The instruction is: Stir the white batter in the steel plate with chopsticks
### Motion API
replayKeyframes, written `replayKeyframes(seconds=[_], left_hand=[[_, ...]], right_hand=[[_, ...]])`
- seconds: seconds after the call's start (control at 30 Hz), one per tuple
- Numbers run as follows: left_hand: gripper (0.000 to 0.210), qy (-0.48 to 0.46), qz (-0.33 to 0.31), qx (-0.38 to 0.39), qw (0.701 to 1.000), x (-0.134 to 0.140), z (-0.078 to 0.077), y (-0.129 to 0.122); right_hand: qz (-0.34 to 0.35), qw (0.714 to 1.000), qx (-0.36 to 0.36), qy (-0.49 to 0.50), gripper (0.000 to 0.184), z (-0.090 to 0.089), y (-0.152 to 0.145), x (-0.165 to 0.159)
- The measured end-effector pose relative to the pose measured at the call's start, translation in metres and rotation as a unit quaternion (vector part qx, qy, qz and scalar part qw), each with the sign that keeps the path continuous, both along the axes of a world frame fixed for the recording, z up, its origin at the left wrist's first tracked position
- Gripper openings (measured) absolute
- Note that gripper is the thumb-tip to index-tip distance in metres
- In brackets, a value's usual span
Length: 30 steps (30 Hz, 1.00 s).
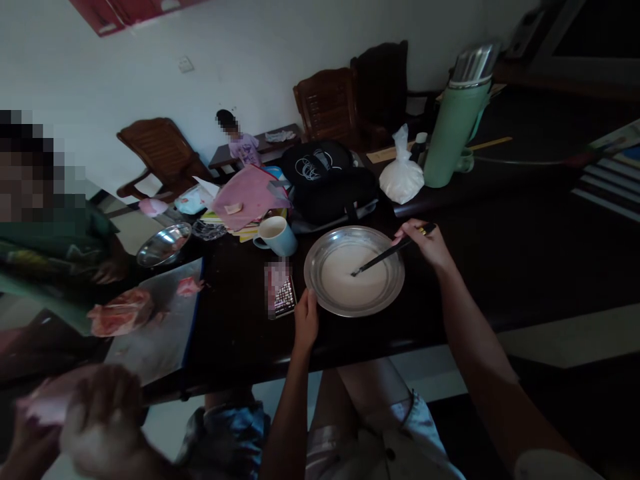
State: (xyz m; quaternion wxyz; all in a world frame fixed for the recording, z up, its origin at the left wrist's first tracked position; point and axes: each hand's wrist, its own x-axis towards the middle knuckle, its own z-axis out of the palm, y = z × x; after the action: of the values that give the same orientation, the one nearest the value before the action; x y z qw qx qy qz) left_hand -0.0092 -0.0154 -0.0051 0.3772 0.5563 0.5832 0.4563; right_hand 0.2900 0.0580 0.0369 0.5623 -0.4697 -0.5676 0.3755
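Observation:
A wide metal basin (314, 257) stands on the dark table in front of me, with a pale, milky mixture (335, 283) in it. My left hand (307, 319) holds the basin's near left rim, fingers partly hidden under the edge. Over the right rim, my right hand (423, 243) is closed around black chopsticks (383, 257) with gold bands near the top. Their tips dip into the mixture near the middle. Just left of the basin lies a phone (284, 297) with its screen lit. A light blue mug (280, 239) stands behind the phone.
Left, a co-worker's hands (103, 413) hold raw meat beside a cutting board (170, 333) with more meat. A metal bowl (150, 253) stands beyond it. Toward the back are a black bag (330, 193), a tied bag of white powder (401, 179) and a green thermos (455, 127).

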Motion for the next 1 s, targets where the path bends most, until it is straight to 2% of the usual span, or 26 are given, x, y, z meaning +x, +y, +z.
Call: replayKeyframes(seconds=[0.13,0.2,0.33,0.53,0.73,0.9,1.0], left_hand=[[0.050,0.002,0.004,0.000,1.000,0.0003,0.0011,-0.0003],[0.050,0.002,0.003,-0.001,1.000,0.0003,0.0011,-0.0003],[0.049,0.004,-0.004,-0.001,1.000,0.0003,0.0007,-0.0001],[0.050,0.013,-0.008,0.006,1.000,0.0007,0.0014,0.0000],[0.052,0.008,-0.009,0.009,1.000,0.0001,0.0012,0.0005],[0.052,0.004,-0.004,0.004,1.000,-0.0002,-0.0002,0.0010],[0.050,0.006,-0.001,0.004,1.000,-0.0002,-0.0003,0.0012]], right_hand=[[0.077,0.997,-0.001,-0.029,0.035,0.0007,-0.0006,-0.0066],[0.062,0.997,0.010,-0.039,0.035,0.0020,-0.0002,-0.0078],[-0.020,1.000,0.011,-0.013,0.036,0.0021,0.0005,-0.0027],[0.069,0.997,0.004,-0.037,0.034,-0.0015,0.0009,-0.0047],[-0.010,1.000,0.007,0.005,0.033,-0.0009,0.0019,-0.0009],[0.071,0.997,0.003,-0.031,0.036,-0.0008,0.0003,-0.0063],[0.049,0.998,0.020,-0.039,0.035,-0.0007,0.0007,-0.0062]])
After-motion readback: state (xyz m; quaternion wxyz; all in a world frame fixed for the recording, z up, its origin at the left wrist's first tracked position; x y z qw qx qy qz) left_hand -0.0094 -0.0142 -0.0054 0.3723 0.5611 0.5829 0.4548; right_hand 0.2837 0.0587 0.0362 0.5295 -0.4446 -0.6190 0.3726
